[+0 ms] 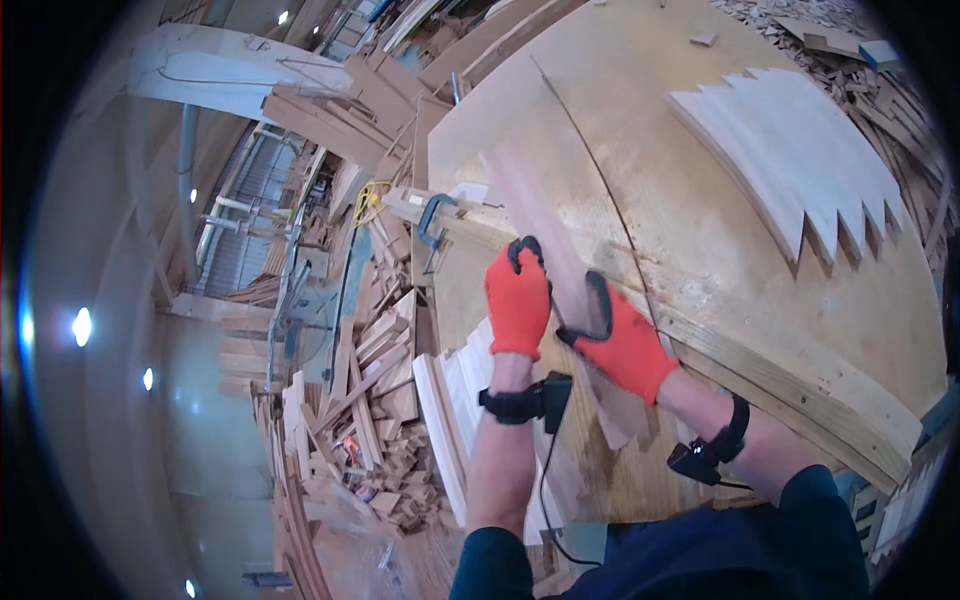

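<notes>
A long narrow wooden board (548, 222), smeared by motion, slants across the workbench (640, 110) in front of me. My right hand (622, 345), in a red glove with black fingertips, grips the board near its middle, thumb on one side and fingers on the other. Close by the board's left edge, my left hand (518, 300) in a matching glove is closed like a fist. Whatever it holds, if anything, is hidden by its fingers. A wooden rail (760, 365) runs across the bench beyond my hands, and a blue clamp (432, 220) grips its left end.
Pale boards with jagged ends (800, 150) lie together on the bench at right. More pale boards (450, 400) stack at the bench's left, beside a heap of wood offcuts (400, 480). Scrap wood (900, 120) piles up past the far right edge. A yellow cord (370, 200) hangs near the clamp.
</notes>
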A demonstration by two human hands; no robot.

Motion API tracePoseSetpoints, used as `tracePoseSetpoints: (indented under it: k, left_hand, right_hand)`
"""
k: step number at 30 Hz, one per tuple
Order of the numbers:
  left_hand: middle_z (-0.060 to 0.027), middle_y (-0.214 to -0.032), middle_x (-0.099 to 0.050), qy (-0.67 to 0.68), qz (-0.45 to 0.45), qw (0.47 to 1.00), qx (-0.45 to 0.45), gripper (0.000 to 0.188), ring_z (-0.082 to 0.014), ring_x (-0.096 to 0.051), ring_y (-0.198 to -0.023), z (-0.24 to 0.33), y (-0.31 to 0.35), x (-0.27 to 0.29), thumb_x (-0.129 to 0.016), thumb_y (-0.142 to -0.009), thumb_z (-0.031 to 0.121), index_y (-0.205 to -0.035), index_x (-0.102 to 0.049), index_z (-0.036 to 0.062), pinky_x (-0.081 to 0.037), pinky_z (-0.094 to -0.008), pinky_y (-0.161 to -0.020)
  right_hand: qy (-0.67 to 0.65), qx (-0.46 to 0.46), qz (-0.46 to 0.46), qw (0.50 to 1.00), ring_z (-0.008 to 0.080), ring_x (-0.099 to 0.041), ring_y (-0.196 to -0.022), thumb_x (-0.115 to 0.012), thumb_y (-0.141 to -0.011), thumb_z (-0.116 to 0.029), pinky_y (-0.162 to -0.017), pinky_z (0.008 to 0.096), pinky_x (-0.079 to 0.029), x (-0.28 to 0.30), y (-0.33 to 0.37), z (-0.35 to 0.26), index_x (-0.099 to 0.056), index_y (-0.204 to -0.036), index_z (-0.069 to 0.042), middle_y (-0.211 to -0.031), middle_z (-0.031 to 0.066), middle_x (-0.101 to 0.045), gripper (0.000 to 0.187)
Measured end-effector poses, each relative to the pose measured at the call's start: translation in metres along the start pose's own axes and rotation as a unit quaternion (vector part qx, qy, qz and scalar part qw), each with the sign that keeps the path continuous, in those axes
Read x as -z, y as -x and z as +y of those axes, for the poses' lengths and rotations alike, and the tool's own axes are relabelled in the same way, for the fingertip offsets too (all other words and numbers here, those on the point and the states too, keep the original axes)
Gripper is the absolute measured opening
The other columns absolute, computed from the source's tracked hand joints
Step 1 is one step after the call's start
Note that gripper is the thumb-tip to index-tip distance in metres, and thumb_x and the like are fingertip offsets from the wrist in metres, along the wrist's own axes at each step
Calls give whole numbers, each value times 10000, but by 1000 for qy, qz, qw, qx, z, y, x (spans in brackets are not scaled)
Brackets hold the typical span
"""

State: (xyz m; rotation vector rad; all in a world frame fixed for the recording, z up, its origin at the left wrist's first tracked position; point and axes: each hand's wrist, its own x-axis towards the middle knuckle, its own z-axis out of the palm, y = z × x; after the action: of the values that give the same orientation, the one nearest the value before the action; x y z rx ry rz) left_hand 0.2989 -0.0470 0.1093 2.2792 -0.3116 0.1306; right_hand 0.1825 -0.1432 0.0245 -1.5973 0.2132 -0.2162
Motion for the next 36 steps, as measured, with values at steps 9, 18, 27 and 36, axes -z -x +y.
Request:
tracePoseSetpoints:
  k: [9,18,27,36]
  left_hand:
    - [-232,-1342,-576,-184,15,982,49,570,-349,-589,-1192,-169,4,-73,-592,-975,392,-1385,-534,1,-479,-419,-974]
    - [-240,-1484,-465,-344,90,933,64,654,-417,-379,-1405,-240,59,-101,-591,-935,403,-1439,-476,1,-228,-544,-1187]
    - [-207,-1491,-463,-333,86,936,80,646,-390,-369,-1415,-250,44,-97,-606,-924,406,-1416,-497,0,-216,-541,-1195]
    - [-193,-1477,-475,-325,97,937,80,619,-382,-370,-1407,-265,26,-95,-620,-915,398,-1423,-501,65,-235,-539,-1183]
  right_hand:
    - [382,-21,-42,923,377,-628,-1097,-654,-917,-299,-956,467,-494,151,-98,88,-601,-1323,-143,-1185,204,-644,438]
    - [584,-71,15,808,348,-536,-1163,-690,-890,-398,-951,460,-457,118,-72,102,-628,-1249,-110,-1211,153,-584,464]
    - [543,-45,88,834,336,-492,-1203,-787,-799,-328,-990,478,-414,109,-64,140,-585,-1349,-122,-1252,149,-541,621]
    - [540,-53,103,834,355,-479,-1220,-795,-785,-308,-1018,491,-405,93,-76,147,-595,-1346,-105,-1290,156,-535,629]
